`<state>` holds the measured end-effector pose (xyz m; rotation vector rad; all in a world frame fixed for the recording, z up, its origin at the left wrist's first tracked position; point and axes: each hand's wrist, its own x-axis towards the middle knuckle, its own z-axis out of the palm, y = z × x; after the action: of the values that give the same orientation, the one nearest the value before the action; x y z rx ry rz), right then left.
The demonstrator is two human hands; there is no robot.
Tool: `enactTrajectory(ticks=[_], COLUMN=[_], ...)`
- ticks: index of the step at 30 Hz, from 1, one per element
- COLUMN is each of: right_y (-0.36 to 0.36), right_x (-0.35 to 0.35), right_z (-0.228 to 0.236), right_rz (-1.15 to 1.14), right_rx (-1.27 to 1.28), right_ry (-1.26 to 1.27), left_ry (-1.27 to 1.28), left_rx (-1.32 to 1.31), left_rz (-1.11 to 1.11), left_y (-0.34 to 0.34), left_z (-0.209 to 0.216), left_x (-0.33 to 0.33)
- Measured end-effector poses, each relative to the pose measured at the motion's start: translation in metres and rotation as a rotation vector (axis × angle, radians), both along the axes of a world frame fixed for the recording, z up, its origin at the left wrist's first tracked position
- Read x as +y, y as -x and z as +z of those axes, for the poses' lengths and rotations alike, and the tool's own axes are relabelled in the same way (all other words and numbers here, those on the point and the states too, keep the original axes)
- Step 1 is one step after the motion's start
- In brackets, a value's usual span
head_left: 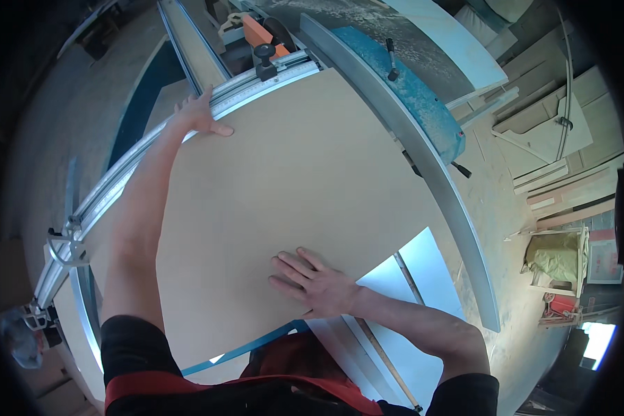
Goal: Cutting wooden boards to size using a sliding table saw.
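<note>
From here I see the right hand point(319, 286) lying flat, fingers apart, near the close edge of the big board point(291, 180). The left hand point(201, 118) is stretched far out, thumb on the board's left edge, fingers spread over the rail point(274, 75). The board lies on the table point(433, 270), just beside the gray fence point(456, 208).

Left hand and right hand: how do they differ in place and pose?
The left hand is at the edge of the board by the metal rail, whereas the right hand rests on the board's broad face, lower in the picture. The left hand's fingers are at the rail with its thumb over the board; the right hand's fingers all lie over the board, pointing left. Both hands are bare and open.
</note>
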<state>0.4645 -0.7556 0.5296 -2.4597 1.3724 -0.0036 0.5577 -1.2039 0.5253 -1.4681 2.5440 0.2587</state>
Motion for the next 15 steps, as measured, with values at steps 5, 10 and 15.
enactTrajectory(ticks=[5,10,15], right_y=[0.04,0.123,0.139], right_x=[-0.023,-0.02,-0.033], right_z=[-0.017,-0.024,-0.032], right_rz=[0.045,-0.057,-0.063], right_rx=[0.049,-0.034,-0.009], right_ry=[0.007,-0.007,-0.026], left_ry=[-0.215,-0.192,-0.24], left_rx=[0.105,0.034,0.103], left_rz=[-0.013,-0.024,-0.003], left_y=[0.034,0.052,0.078], left_z=[-0.014,-0.031,-0.04], left_x=[-0.043,-0.053,-0.061])
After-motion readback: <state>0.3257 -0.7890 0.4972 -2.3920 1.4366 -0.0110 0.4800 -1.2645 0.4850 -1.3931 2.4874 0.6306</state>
